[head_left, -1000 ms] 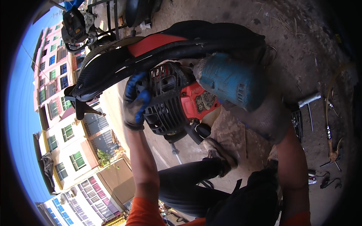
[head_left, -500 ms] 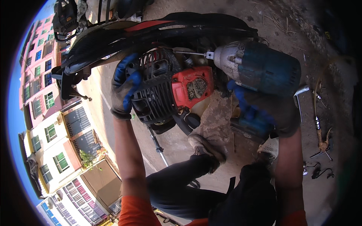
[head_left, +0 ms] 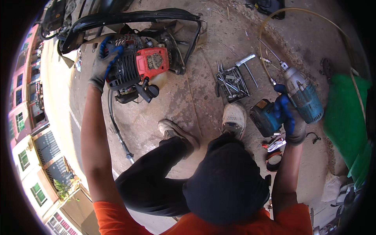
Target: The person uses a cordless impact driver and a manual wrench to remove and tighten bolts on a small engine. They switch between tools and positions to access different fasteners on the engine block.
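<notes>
A small engine (head_left: 152,60) with a red cover and black finned shroud lies on the ground at the upper left. My left hand (head_left: 105,62), in a grey and blue glove, grips the shroud's left side. Away to the right, my right hand (head_left: 291,117), gloved alike, is wrapped round the handle of a teal cordless impact wrench (head_left: 305,96). Its long thin bit points up and left, well apart from the engine. The wrench's battery pack (head_left: 265,117) faces my right shoe.
A tray of metal tools (head_left: 233,83) lies between the engine and the wrench, with a T-handle wrench (head_left: 246,60) beside it. A hose (head_left: 309,11) arcs behind the impact wrench. Green cloth (head_left: 346,121) lies far right. A black curved frame (head_left: 137,15) stands behind the engine.
My right hand has drawn the impact wrench off the engine, to the right and down. My left hand stays on the shroud. The view has shifted, so the tool tray now shows.
</notes>
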The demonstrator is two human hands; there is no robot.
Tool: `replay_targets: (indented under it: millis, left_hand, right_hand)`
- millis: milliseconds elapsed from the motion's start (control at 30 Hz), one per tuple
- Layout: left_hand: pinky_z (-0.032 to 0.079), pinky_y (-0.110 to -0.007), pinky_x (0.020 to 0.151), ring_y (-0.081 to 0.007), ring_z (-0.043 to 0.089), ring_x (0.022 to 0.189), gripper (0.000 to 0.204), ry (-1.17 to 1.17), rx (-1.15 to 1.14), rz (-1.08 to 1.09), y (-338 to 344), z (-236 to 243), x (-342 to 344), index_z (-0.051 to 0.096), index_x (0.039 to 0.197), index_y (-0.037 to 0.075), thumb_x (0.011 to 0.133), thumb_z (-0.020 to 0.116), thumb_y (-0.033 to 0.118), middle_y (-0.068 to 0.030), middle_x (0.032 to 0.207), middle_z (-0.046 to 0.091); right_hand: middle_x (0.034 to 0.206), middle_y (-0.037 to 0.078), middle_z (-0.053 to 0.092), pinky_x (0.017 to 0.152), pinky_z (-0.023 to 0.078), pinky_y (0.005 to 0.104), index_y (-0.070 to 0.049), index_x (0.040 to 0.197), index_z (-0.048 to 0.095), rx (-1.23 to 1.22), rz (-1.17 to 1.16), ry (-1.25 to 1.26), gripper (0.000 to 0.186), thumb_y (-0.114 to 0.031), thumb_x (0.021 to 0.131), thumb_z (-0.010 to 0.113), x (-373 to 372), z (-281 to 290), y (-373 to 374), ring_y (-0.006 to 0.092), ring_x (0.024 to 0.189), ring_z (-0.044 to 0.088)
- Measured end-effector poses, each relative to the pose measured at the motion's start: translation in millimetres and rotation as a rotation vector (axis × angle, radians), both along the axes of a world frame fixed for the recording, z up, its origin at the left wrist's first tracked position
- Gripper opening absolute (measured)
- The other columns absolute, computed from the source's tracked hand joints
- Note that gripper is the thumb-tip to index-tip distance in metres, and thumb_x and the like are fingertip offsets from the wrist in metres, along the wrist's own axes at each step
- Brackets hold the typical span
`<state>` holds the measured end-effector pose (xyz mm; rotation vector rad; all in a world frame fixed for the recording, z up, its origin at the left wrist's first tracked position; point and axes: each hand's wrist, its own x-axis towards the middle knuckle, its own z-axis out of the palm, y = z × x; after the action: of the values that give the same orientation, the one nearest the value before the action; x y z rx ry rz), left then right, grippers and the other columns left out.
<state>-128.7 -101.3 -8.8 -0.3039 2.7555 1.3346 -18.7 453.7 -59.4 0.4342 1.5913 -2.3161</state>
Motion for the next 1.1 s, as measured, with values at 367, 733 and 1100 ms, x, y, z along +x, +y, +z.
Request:
replay_targets:
  millis: [367, 733, 1100]
  left_hand:
    - [0.045, -0.039, 0.103, -0.0301, 0.058, 0.122, 0.082, 0.053, -0.405, -0.007, 68, 4, -1, 0.045, 0.147, 0.015, 0.078, 0.078, 0.046, -0.0196, 0.132, 0.059]
    - [0.042, -0.044, 0.106, -0.0382, 0.052, 0.128, 0.089, -0.026, -0.520, 0.018, 66, 5, -4, 0.040, 0.150, 0.019, 0.076, 0.074, 0.057, -0.0228, 0.140, 0.052]
    - [0.043, -0.044, 0.105, -0.0364, 0.054, 0.127, 0.085, 0.004, -0.452, 0.036, 75, -6, -10, 0.041, 0.149, 0.020, 0.079, 0.073, 0.054, -0.0215, 0.138, 0.054]
  right_hand:
    - [0.077, 0.001, 0.059, 0.060, 0.047, 0.0258, 0.006, 0.124, 0.055, 0.062, -0.081, -0.028, 0.040, -0.017, 0.093, 0.064, 141, -36, 101, 0.0125, 0.064, 0.057]
    - [0.072, 0.006, 0.060, 0.059, 0.048, 0.0320, -0.002, 0.110, 0.063, -0.367, -0.090, -0.392, 0.036, -0.034, 0.094, 0.062, 157, -121, 100, 0.0185, 0.061, 0.055]
    - [0.078, 0.010, 0.069, 0.067, 0.056, 0.0397, -0.005, 0.101, 0.069, 0.580, -0.104, -0.490, 0.032, -0.035, 0.091, 0.067, 194, -146, 138, 0.0231, 0.071, 0.068]
